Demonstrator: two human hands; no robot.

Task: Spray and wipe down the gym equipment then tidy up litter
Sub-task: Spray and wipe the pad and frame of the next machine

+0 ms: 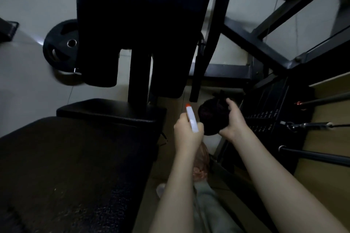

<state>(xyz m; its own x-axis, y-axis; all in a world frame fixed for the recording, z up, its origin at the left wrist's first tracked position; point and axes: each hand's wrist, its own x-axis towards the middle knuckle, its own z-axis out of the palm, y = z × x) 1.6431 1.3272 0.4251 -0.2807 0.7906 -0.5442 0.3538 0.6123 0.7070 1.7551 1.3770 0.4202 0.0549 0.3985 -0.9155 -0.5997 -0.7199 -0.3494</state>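
A black weight plate (60, 47) lies on the pale floor (28, 91) at far left, partly behind a tall dark back pad (142, 15). Near left is a black padded surface (66, 166), with a smaller pad (109, 112) just beyond it. Right of the padding, the left hand (186, 134) curls around a spray bottle (192, 119), its white head and orange tip pointing away; the blurred pinkish shape below the wrist is probably the bottle's body. Just beside it, the right hand (234, 121) grips a bunched dark cloth (213, 117), fingers wrapped over its far side. Both are held in the air above the floor. A black weight stack (269, 119) stands to the right.
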